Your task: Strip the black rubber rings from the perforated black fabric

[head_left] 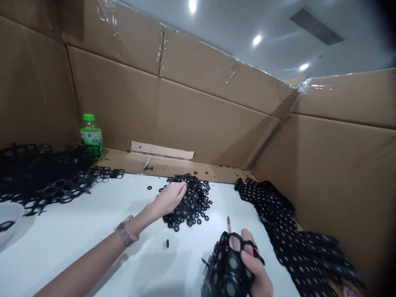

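My left hand (171, 198) reaches out over the white table (77, 231) and rests, fingers curled together, on a heap of small black rubber rings (193, 202); whether it holds any is hidden. A bracelet sits on that wrist. My right hand (252, 264) is near the front edge, closed on a crumpled black rubber sheet (225, 268) punched with round holes, and a thin pointed tool (229, 225) sticks up from it. One loose ring (167, 243) lies between the hands.
A pile of black leftover webbing (46, 177) covers the left side, with a white bowl (9, 218) at the left edge. More punched black sheets (287, 231) lie at the right. A green bottle (91, 136) stands at the back left. Cardboard walls (201, 119) surround the table.
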The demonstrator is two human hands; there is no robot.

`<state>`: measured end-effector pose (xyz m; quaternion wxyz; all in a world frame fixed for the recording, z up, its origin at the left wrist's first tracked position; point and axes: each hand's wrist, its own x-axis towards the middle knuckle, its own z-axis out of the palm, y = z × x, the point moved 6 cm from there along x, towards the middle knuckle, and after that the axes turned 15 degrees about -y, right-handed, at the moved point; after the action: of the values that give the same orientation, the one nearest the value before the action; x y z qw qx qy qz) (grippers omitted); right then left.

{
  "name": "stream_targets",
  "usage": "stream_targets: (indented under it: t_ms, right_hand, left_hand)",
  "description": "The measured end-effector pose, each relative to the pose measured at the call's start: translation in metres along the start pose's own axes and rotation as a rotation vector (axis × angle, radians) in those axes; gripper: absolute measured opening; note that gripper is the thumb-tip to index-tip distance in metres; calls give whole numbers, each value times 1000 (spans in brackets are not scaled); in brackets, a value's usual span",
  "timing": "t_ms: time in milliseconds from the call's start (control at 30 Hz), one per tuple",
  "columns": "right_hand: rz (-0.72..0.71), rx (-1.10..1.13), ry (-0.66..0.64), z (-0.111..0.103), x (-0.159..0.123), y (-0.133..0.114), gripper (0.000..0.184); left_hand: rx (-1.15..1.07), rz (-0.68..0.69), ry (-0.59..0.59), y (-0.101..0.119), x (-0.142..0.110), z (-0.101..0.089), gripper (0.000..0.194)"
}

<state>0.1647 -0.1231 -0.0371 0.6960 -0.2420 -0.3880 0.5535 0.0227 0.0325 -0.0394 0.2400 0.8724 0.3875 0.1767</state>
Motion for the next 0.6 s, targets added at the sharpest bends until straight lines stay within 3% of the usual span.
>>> stream_targets:
  t_ms: [100,200,267,400,500,600]
  right_hand:
    - [3,26,5,5,5,5,23]
    - [1,67,15,5,10,12,23]
    - [37,74,8,3,13,16,22]
    - [49,62,3,-3,14,20,22]
    - [41,75,12,-5,12,27,23]
    - [60,33,38,-5,11,31,27]
  left_hand:
    - [139,-105,-56,-29,10,14,22]
    - [171,-112,-75,-32,8,16,15]
    - [169,-43,-86,-18,2,9,20]
    - [-33,200,-208,35,-17,-5,27]
    - [-202,377,-307,72,-33,-4,25]
    - [-291,465,-385,87,-41,3,23]
